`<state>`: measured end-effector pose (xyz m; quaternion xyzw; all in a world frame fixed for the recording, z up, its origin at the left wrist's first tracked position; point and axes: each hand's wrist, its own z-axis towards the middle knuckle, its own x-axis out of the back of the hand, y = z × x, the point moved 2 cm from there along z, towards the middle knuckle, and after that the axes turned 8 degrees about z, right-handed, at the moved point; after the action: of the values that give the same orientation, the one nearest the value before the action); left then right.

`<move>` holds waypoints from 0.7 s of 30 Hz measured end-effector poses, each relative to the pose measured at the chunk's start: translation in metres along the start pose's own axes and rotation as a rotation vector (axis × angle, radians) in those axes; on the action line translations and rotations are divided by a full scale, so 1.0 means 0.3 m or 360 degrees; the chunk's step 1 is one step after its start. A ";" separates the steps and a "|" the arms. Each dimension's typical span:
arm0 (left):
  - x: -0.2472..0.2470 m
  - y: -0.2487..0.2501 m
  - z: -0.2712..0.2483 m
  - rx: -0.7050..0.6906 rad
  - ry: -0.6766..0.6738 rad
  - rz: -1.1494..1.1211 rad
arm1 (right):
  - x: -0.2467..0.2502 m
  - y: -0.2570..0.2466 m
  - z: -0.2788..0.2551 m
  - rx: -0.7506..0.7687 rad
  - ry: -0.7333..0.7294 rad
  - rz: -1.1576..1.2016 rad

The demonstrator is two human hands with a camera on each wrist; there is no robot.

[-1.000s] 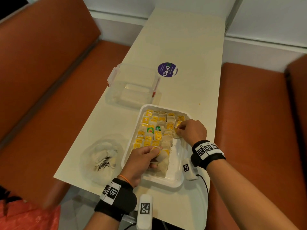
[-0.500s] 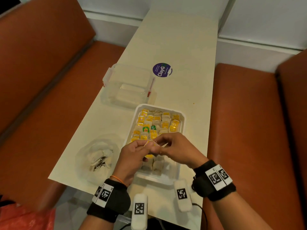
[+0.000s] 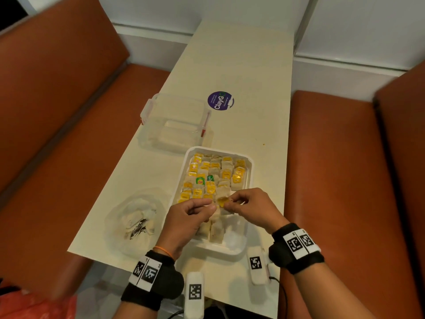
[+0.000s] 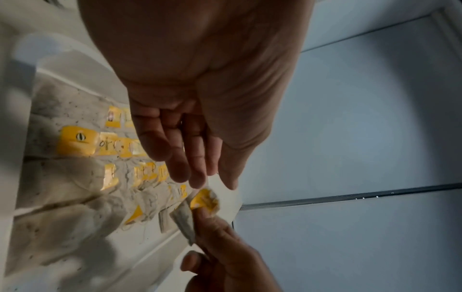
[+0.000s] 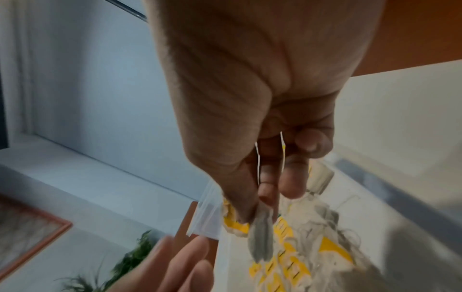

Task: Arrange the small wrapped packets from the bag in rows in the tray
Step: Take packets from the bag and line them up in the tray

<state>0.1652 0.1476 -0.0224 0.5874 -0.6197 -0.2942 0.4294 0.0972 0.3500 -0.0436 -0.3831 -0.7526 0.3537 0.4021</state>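
Just above the near part of the tray (image 3: 249, 244), the right hand (image 3: 254, 207) pinches one packet (image 3: 222, 201) by its yellow tag, probably to straighten it. The left hand (image 3: 186, 217) has relaxed fingers beside it. Farther on, rows fill the tray; the bag (image 3: 135, 221) lies left.

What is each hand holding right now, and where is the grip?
Right hand pinches a packet at its yellow tag end. Left hand's grip cannot be told.

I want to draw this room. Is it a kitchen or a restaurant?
Probably a cafe or restaurant booth, not a kitchen. A long narrow table stands between two padded orange benches, and a round ClayGo sticker on it asks diners to clear up.
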 end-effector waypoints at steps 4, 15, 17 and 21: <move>0.012 -0.025 0.010 0.0020 0.0052 0.0034 | 0.035 0.042 0.089 -0.0101 0.0182 -0.0343; 0.123 -0.117 0.008 0.0114 0.0189 -0.0013 | 0.024 0.025 0.225 0.0142 0.0344 -0.1385; 0.150 -0.125 0.005 0.0107 0.0226 0.0013 | 0.015 0.029 0.231 0.0127 0.0347 -0.1446; 0.253 -0.179 0.014 0.0143 0.0436 0.0087 | 0.008 0.032 0.244 0.0123 0.0422 -0.1466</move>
<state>0.1915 0.0652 -0.0570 0.6236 -0.5835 -0.1715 0.4912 0.0349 0.3401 -0.0822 -0.0365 -0.7727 0.1146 0.6233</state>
